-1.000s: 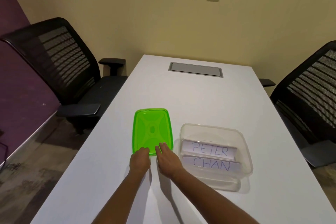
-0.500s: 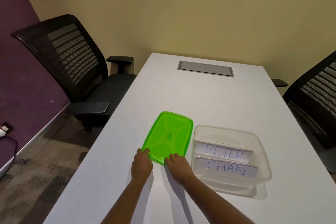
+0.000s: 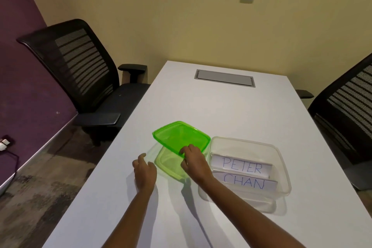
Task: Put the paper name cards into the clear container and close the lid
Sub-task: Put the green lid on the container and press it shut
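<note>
A green translucent lid [image 3: 178, 135] hangs just above the white table [image 3: 231, 110], tilted, with its green shadow beneath it. My right hand [image 3: 194, 162] grips the lid's near edge. My left hand [image 3: 144, 169] is off the lid, to its left, with fingers apart and nothing in it. Right of the lid stands the clear container [image 3: 281, 159], lidless. Inside it lie two paper name cards: one reads PETER [image 3: 241, 166], the other reads CHAN [image 3: 246, 183].
A black mesh chair [image 3: 80, 78] stands at the table's left side and another black chair [image 3: 346, 115] at the right. A grey cable hatch [image 3: 224, 77] is set into the table's far end. A plug and cable [image 3: 6, 145] lie on the floor at left.
The lid has risen off the table and tilted, held by my right hand alone. My left hand has let go of the lid and drawn back to the left.
</note>
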